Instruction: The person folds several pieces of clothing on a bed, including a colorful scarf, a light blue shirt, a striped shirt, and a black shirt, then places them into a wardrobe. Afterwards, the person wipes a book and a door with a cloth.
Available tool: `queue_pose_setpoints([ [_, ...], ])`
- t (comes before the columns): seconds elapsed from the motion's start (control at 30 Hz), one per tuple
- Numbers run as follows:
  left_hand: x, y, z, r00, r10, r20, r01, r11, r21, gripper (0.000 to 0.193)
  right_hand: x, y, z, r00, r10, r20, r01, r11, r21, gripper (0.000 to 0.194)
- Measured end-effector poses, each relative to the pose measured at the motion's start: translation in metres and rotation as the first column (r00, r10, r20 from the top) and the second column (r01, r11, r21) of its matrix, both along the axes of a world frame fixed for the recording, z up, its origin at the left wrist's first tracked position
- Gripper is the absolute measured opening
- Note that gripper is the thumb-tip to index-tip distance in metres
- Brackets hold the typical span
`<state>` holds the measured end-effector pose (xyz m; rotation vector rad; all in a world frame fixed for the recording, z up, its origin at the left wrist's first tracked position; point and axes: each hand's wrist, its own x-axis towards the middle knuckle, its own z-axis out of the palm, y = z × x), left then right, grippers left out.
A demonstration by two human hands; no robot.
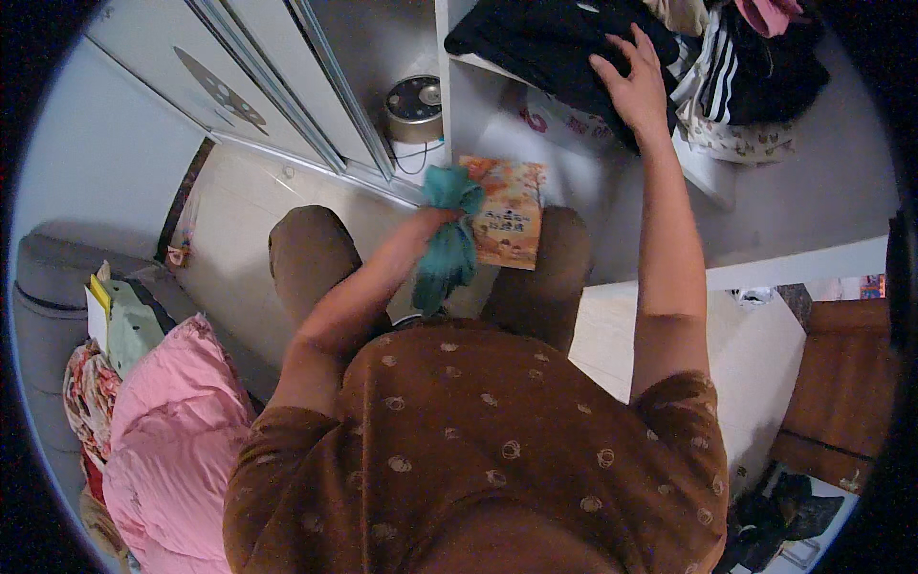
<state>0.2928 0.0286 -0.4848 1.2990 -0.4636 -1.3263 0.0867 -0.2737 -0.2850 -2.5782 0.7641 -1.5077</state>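
Note:
My left hand (432, 221) is closed around a crumpled teal cloth (446, 262), which hangs down between my knees and is slightly blurred. Just right of the cloth is a booklet (509, 215) with an orange autumn picture and writing on its cover; it overlaps the cabinet's bottom board and my right knee. My right hand (635, 90) lies with fingers spread over folded black clothing (545, 50) on a cabinet shelf. No cloth is visibly gripped by it.
Striped black trousers (717, 79) and other clothes are piled right of my right hand. A round tin-like device (416, 107) with a cord stands behind the sliding door (251, 72). To the left, a pink quilted jacket (172, 459) lies on a grey sofa (50, 265). A brown wooden cabinet (832, 373) stands at right.

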Motion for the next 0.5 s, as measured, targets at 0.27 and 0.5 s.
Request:
queue_pose_setpoints([
  [0.27, 0.014, -0.077, -0.077, 0.977, -0.208, 0.046, 0.210, 0.978, -0.020, 0.031, 0.000, 0.015, 0.009, 0.999, -0.020, 0.029, 0.018, 0.996, 0.084, 0.047],
  [0.5, 0.027, -0.130, -0.098, 0.898, -0.073, 0.434, 0.195, 0.950, -0.245, 0.040, -0.006, 0.020, 0.008, 0.999, -0.040, -0.020, 0.042, 0.997, 0.070, 0.046],
])
